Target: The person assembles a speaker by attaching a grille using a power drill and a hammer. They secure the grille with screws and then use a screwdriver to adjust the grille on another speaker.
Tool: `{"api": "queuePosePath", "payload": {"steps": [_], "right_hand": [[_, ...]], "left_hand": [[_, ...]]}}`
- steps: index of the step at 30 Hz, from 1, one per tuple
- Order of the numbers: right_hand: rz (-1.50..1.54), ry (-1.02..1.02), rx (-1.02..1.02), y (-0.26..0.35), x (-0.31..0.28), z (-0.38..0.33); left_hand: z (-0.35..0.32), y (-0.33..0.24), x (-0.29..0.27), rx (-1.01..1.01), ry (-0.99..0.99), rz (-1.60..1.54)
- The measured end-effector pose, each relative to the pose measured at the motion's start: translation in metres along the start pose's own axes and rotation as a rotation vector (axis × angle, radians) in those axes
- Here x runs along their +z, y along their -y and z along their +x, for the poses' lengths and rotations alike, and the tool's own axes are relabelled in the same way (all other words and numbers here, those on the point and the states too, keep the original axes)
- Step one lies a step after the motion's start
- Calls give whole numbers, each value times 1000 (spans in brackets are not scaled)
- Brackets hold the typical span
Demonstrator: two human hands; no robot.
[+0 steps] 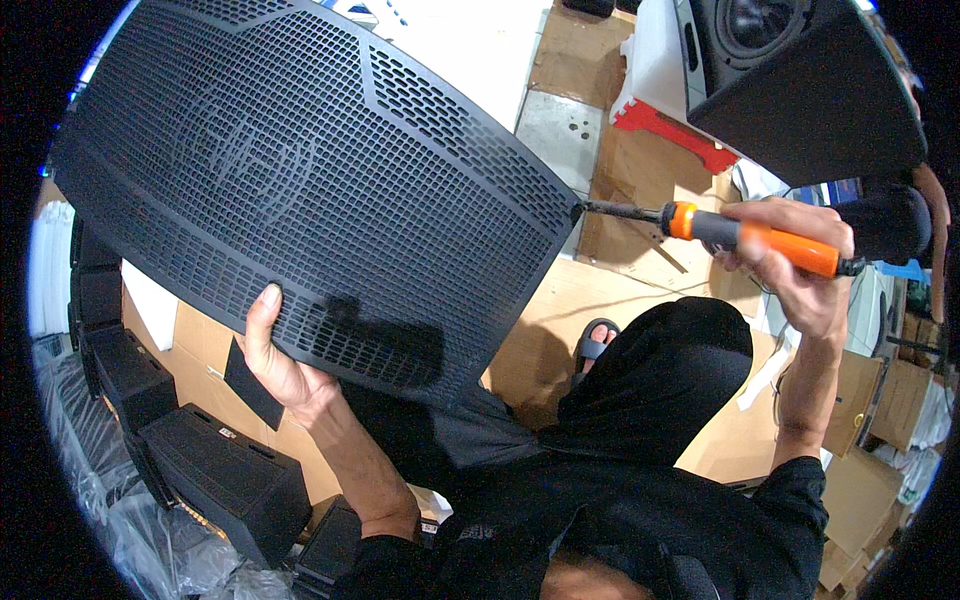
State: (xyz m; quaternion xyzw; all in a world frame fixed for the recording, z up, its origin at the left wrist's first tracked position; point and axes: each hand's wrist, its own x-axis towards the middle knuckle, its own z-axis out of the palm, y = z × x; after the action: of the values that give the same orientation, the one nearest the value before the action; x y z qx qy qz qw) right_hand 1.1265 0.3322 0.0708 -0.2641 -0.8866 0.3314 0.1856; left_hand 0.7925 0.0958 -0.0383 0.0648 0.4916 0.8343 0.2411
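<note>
A large black perforated speaker grille (400, 190) fills the upper left, tilted across my lap. My left hand (285, 365) grips its lower edge, thumb on the front face, the other fingers hidden or partly hidden behind it. In my right hand (800, 255) is a soldering iron (700, 222) with an orange and grey handle, a dark metal shaft and what looks like a cord at its rear end. The iron points left, its tip at the grille's right corner. Whether the tip presses into the plastic is too small to tell.
A black speaker cabinet (800, 120) stands at the upper right beside white foam and a red piece (680, 135). Several black boxes (225, 470) and clear plastic wrap (60, 420) lie at the lower left. Cardboard (640, 240) covers the floor; more cardboard (860, 500) is at the right.
</note>
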Motion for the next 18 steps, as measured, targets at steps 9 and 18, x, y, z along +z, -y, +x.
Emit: {"api": "queuePosePath", "payload": {"steps": [9,18], "right_hand": [[314,-385,160,0,-16,-44],[642,-679,116,-20,-16,-79]], "left_hand": [[4,-1,7,-40,40,-92],[2,-5,11,-145,65,-295]]}}
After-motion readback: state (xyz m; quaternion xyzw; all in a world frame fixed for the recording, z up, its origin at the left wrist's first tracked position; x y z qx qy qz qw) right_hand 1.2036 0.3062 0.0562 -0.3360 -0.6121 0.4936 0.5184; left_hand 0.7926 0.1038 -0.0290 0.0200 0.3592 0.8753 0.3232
